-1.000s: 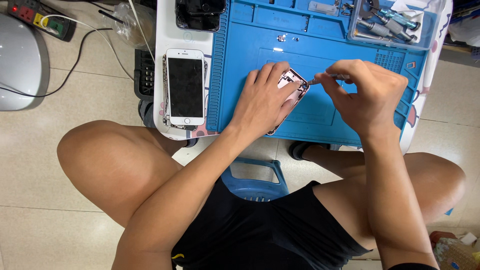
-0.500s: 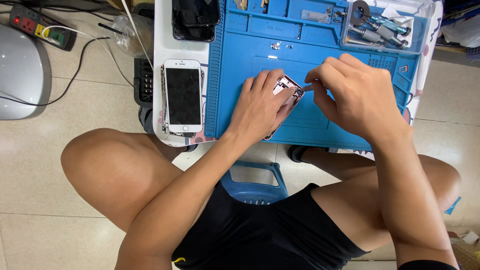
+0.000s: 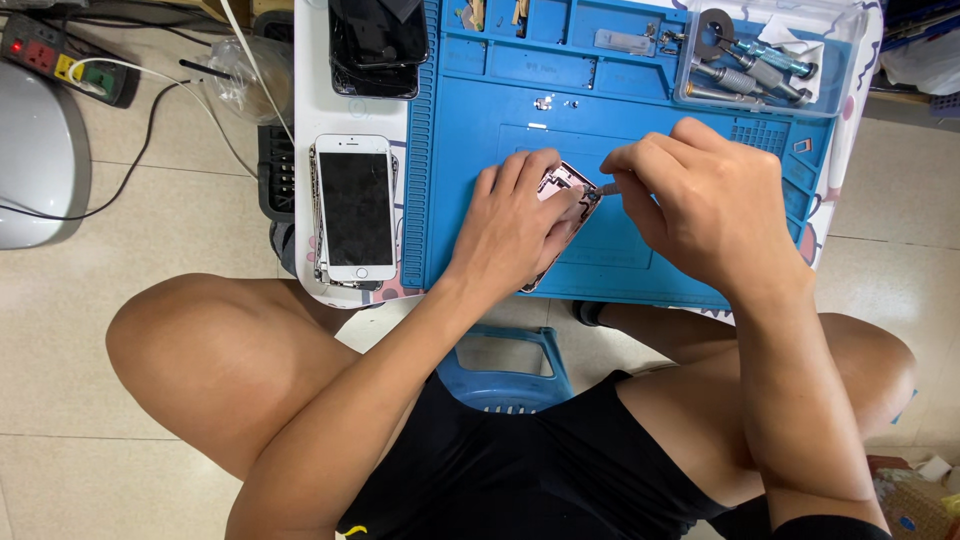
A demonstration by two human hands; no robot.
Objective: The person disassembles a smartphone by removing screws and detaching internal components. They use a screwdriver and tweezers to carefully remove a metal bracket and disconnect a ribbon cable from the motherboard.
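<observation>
— Since half a second ago our right hand (image 3: 715,215) has slid down and nearer the left, and the whole bench sits a touch lower in our view. Do we agree?

— We do. Our left hand (image 3: 520,225) has barely shifted; it lies flat, fingers (image 3: 535,172) close together, pressing the opened phone (image 3: 568,192) down onto the blue work mat (image 3: 500,110).

— And what shows of that phone?

— Only its upper end, pinkish metal with dark parts inside, peeking out past our fingertips near the middle of the mat. Our palm hides the rest.

— The right hand?

— Curled tight, thumb and forefinger pinched on a thin tool (image 3: 608,187) whose pale tip touches the phone's top edge. We cannot tell what kind of tool it is; our fist covers the handle.

— What lies around?

— A white phone (image 3: 354,208) with a dark screen sits face up just left of the mat, on a stack of others. Above it rests a black phone (image 3: 377,45). At the mat's far right corner a clear tray (image 3: 768,60) holds screwdrivers. A blue stool (image 3: 510,365) shows between our knees.
</observation>
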